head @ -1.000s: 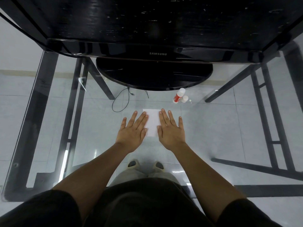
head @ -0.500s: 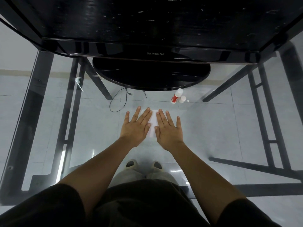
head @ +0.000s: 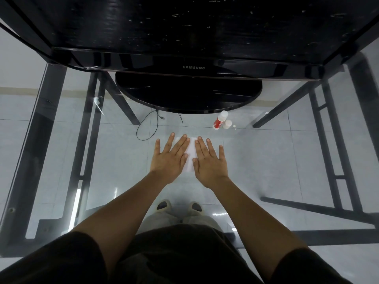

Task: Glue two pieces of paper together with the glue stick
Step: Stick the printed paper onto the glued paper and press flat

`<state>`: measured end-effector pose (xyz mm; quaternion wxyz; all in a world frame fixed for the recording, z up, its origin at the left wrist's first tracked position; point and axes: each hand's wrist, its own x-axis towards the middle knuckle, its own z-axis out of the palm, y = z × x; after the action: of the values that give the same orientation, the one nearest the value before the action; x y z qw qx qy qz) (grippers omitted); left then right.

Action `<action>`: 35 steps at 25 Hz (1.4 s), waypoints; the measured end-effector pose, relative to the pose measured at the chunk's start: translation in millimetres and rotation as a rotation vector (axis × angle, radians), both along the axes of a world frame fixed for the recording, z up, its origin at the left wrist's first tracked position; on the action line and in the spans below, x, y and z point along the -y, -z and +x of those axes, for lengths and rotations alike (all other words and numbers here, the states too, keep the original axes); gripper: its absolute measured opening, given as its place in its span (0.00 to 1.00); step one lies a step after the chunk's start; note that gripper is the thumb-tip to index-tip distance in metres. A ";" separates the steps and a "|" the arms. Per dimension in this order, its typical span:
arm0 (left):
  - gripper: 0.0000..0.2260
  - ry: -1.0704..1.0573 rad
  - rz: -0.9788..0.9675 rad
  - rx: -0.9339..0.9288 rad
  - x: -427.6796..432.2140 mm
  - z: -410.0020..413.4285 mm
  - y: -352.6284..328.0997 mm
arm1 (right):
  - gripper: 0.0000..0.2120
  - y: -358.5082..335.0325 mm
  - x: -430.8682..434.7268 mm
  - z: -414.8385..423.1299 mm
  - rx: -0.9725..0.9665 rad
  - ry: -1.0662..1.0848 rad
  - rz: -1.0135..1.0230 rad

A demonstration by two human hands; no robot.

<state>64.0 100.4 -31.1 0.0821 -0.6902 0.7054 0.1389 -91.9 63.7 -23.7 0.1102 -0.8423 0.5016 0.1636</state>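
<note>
White paper [head: 190, 156] lies flat on the glass table, mostly covered by both hands; only a strip shows between them. My left hand [head: 169, 158] rests palm down on its left part, fingers spread. My right hand [head: 209, 161] lies palm down on its right part, fingers spread too. Whether it is one sheet or two stacked, I cannot tell. The red and white glue stick [head: 219, 120] stands tilted beyond the paper to the right, with its white cap [head: 227, 124] beside it. Neither hand grips anything.
A black monitor [head: 192, 67] on a round base [head: 188, 95] stands at the far side of the glass table [head: 276, 160]. A black cable [head: 147, 126] loops left of the paper. Black table legs and my feet show through the glass.
Both hands have slid inward over the paper, so less of it shows between them than a second ago. The glue stick and cap have not moved.
</note>
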 end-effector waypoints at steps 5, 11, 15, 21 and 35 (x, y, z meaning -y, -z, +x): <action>0.24 -0.030 0.002 0.022 4.4 17.3 -1.0 | 0.29 -3.1 1.4 1.3 0.014 -0.001 0.018; 0.25 -0.024 0.033 -0.033 -19.5 -1.6 1.7 | 0.29 -1.4 -0.7 0.0 0.016 0.008 0.005; 0.25 -0.037 0.035 -0.027 -23.7 2.3 4.1 | 0.29 -1.0 -0.9 0.1 0.013 -0.001 0.004; 0.26 -0.079 0.030 -0.025 -25.0 -2.5 1.9 | 0.29 -0.2 -2.2 1.0 -0.006 -0.009 -0.011; 0.27 -0.074 0.070 -0.174 -16.4 -0.4 -17.0 | 0.31 -9.5 2.2 -11.5 0.091 -0.003 0.005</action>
<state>63.6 116.9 -14.1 0.0392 -0.6978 0.6786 0.2258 -103.4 61.5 -14.2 0.1346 -0.8494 0.4943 0.1264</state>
